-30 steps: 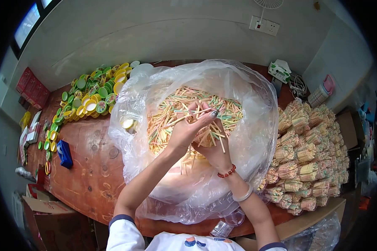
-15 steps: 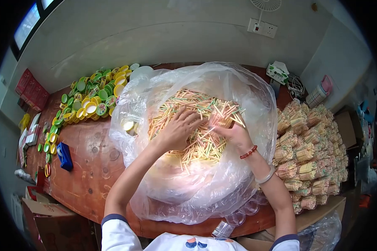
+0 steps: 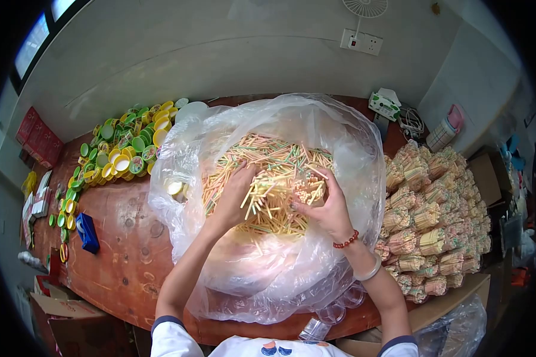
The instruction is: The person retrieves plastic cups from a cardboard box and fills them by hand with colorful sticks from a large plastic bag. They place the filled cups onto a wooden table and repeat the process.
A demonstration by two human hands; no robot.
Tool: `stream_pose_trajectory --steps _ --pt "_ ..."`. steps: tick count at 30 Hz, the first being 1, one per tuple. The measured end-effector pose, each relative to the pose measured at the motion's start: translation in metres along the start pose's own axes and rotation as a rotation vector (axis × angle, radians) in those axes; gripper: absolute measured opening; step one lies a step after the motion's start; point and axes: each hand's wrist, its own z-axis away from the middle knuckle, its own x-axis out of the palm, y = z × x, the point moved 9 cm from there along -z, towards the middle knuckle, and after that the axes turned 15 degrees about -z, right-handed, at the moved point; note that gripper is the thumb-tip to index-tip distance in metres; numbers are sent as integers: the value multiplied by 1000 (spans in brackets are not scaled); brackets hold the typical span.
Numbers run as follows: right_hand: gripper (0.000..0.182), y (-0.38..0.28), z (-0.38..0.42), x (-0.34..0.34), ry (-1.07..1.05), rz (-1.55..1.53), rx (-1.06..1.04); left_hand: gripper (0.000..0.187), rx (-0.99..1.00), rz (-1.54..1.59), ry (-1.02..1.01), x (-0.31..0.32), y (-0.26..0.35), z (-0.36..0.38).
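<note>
A large clear plastic bag point(image 3: 268, 297) lies spread open on the table, with a heap of thin pastel sticks point(image 3: 262, 146) inside. My left hand point(image 3: 234, 199) is at the left of the heap, its fingers curled behind a loose handful of sticks point(image 3: 268, 193). Opposite it, my right hand point(image 3: 330, 209) is wrapped round a bunch of sticks point(image 3: 308, 189) whose ends face up. That bunch seems to sit in a clear container, whose walls are hard to make out now. Both hands are close together over the heap.
Many stick bundles point(image 3: 432, 229) are piled at the right. Green and yellow lids point(image 3: 122, 160) lie at the back left, a blue object point(image 3: 87, 233) nearer. Clear plastic jars point(image 3: 315, 329) stand by the front edge. A bottle point(image 3: 443, 132) and tissue pack point(image 3: 385, 104) are behind.
My left hand has gone from lying spread on the heap to curling round a handful of sticks. My right hand has lowered and tilted its bunch toward the left hand. The view has shifted slightly.
</note>
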Motion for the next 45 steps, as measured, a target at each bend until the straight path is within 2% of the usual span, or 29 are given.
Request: stream_pose_trajectory --steps 2,3,5,6,10,12,16,18,20,21,22,23,24,25,26,27,29,30,32,33,35,36,38,39,41,42,44,45 --pt "75 -2 2 4 21 93 11 38 -349 324 -206 13 -9 2" --pt "72 -7 3 6 53 157 -33 31 -351 365 -123 6 -1 -5" --pt "73 -19 3 14 66 324 -143 27 -544 782 -124 13 11 -9" --pt "73 -14 2 17 61 322 -144 27 -588 892 -65 17 17 -10" --pt "76 -10 -1 34 -2 239 -172 32 -488 1073 -38 18 37 -18" --pt "75 -11 -2 39 -29 215 -167 32 -670 1051 -195 35 25 -3" --pt "76 -4 -4 41 4 122 -53 35 -628 1295 -101 49 18 -5" --pt "75 -10 -13 39 7 190 -182 35 -638 1271 -128 41 21 -18" --pt "73 -11 -21 36 -47 90 -147 47 -494 1023 -76 18 22 -34" --pt "71 -7 -25 33 -43 95 -41 63 -466 1155 -131 19 23 -38" --pt "70 -1 -25 31 -34 98 66 66 -448 1035 -171 15 25 -35" --pt "70 -13 -25 28 42 248 -27 69 -427 915 -205 4 33 -37" --pt "72 -12 -23 28 63 279 40 67 -313 846 -255 7 36 -36" --pt "73 -13 -18 28 87 307 110 64 -347 723 -340 8 37 -29" --pt "73 -4 -16 26 76 238 52 61 -378 598 -421 8 40 -23" --pt "73 2 -14 23 84 238 50 43 -322 668 -243 7 40 -28" --pt "72 -3 -12 27 46 387 -29 33 -58 214 -27 -19 48 -33" --pt "70 -13 -10 28 79 421 -120 25 -106 261 -39 -25 48 -33" --pt "70 -15 -12 23 62 383 19 17 -243 366 -74 -28 31 -32" --pt "70 -20 -11 18 112 466 -39 18 -330 347 -102 -22 14 -30" --pt "71 -29 -12 9 167 543 -109 16 -442 366 -34 -27 -10 -25" --pt "71 -38 -11 5 209 610 -181 25 -411 253 -64 -29 -18 -25" --pt "70 -39 -9 4 209 642 -196 40 -178 0 30 -36 5 -25" --pt "70 -35 -9 7 189 662 -201 53 -242 176 -100 -28 19 -22" --pt "67 -35 -6 15 192 636 -201 55 -185 315 -223 -15 52 -20" --pt "67 -26 -5 14 207 540 -188 46 -81 202 -164 -26 75 -26" --pt "69 -13 -5 13 237 387 -127 30 -66 221 -70 -24 75 -26" --pt "73 -7 -7 14 171 386 -28 18 -92 190 -26 -23 66 -25"
